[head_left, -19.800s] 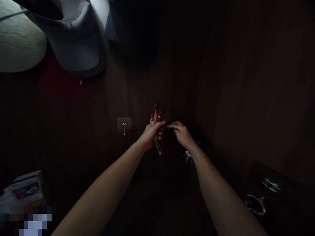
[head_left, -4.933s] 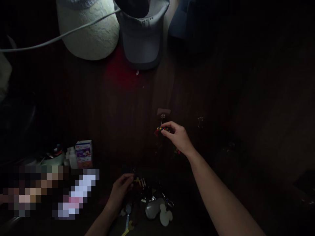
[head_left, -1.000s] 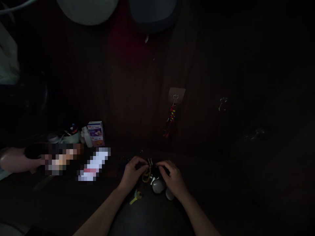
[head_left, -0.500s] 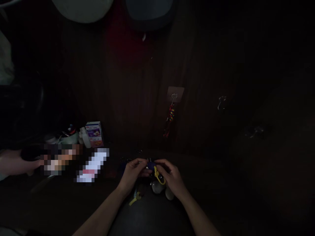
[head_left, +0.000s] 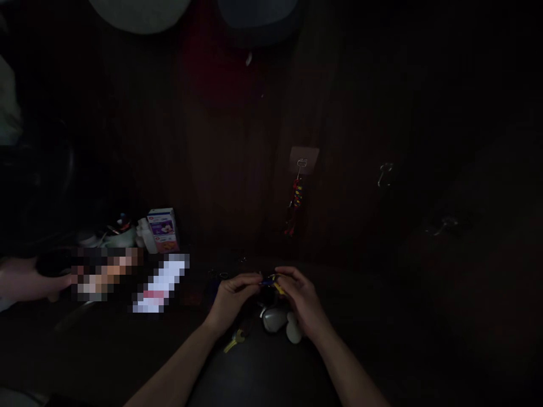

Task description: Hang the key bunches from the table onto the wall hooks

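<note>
Between my two hands is a small dark blue piece (head_left: pixel 267 281), too dim to name more closely. A yellow cord (head_left: pixel 279 288) is looped at its right end. My left hand (head_left: pixel 233 294) pinches the blue piece's left end between thumb and fingers. My right hand (head_left: pixel 299 297) is closed on the other end, by the yellow cord. Just below my fingers are a shiny silver-grey rounded thing (head_left: pixel 274 320) and a paler rounded one (head_left: pixel 294 329), perhaps attached. A yellow key (head_left: pixel 235 341) shows below my left wrist.
A small carton (head_left: pixel 163 230) stands at the left beside white bottles (head_left: pixel 146 236). A blurred-out bright screen (head_left: pixel 161 285) lies nearer. Another person's hand (head_left: pixel 34 280) reaches in from the left. A braided multicoloured cord (head_left: pixel 297 195) hangs from a wall hook (head_left: pixel 301 164).
The blue piece has turned and now looks narrower, stretched between my fingertips. The yellow loop no longer dangles but is gathered by my right fingers. My right hand has shifted slightly right.
</note>
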Available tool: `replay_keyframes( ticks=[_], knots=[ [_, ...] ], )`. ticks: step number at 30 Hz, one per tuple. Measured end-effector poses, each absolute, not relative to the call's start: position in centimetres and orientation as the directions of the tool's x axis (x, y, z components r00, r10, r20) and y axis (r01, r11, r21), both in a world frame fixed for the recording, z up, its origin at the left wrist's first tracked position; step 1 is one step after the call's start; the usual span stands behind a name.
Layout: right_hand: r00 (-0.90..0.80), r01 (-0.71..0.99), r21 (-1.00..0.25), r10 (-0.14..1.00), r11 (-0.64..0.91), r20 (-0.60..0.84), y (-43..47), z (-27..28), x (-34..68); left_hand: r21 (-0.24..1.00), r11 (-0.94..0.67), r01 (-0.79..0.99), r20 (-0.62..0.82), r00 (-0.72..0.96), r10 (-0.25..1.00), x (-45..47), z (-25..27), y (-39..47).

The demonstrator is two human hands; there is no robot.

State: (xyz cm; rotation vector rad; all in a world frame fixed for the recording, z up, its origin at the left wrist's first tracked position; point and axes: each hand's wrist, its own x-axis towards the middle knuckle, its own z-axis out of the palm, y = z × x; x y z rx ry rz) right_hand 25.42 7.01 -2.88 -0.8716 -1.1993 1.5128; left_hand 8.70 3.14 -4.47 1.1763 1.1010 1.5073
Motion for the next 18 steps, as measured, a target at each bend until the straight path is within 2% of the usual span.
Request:
replay_keyframes(
  ticks=[3,6,10,14,18],
  knots=[
    [-0.304,-0.313,-0.944,0.953,-0.102,-0.002,7.0,-2.9,25.5,0.938,-0.344,0.031,0.345,-0.137,0.928,8.6,-4.7,3.1],
    [-0.352,-0.304,-0.943,0.936,-0.133,-0.018,6.9,-2.9,25.4,0.914,-0.384,0.132,0.401,-0.147,0.904,8.8,-4.9,2.9],
    [-0.325,-0.295,-0.952,0.945,-0.076,0.026,7.0,-3.1,25.4,0.954,-0.297,0.034,0.299,-0.171,0.939,9.1,-5.0,2.9],
    [-0.326,-0.304,-0.951,0.944,-0.054,0.051,7.4,-3.6,25.6,0.972,-0.210,-0.106,0.199,-0.107,0.974,9.2,-4.9,3.1],
    [-0.349,-0.329,-0.942,0.935,-0.066,0.056,7.5,-3.9,25.7,0.985,-0.144,-0.092,0.139,-0.056,0.989,9.3,-4.7,3.1]
  ],
)
